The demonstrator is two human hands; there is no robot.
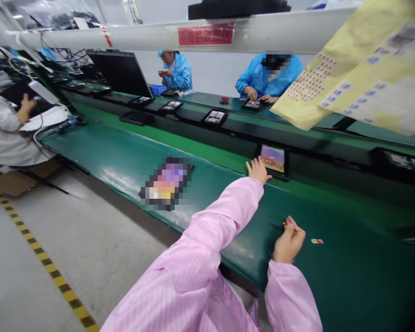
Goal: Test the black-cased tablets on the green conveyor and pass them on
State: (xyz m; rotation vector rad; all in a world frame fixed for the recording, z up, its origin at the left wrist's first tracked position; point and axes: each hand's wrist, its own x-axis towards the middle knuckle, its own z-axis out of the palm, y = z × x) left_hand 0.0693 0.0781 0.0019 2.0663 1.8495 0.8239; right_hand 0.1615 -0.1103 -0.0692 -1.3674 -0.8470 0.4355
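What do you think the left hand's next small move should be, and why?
Probably take the tablet by its edge: the left hand is stretched out to its lower corner, while the right hand rests on the green belt near a small label.

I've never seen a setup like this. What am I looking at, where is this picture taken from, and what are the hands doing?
This is a single view from a camera worn on a person's head, looking forward and down at their own arms in pink striped sleeves. The left hand reaches out, open, to the edge of a tablet with a colourful screen. The right hand rests on a green belt, with a tiny coloured piece at its fingertips, too small to identify. A small coloured label lies nearby. A yellow sheet of printed labels fills the top right. Farther back, co-workers in blue smocks sit at another belt.
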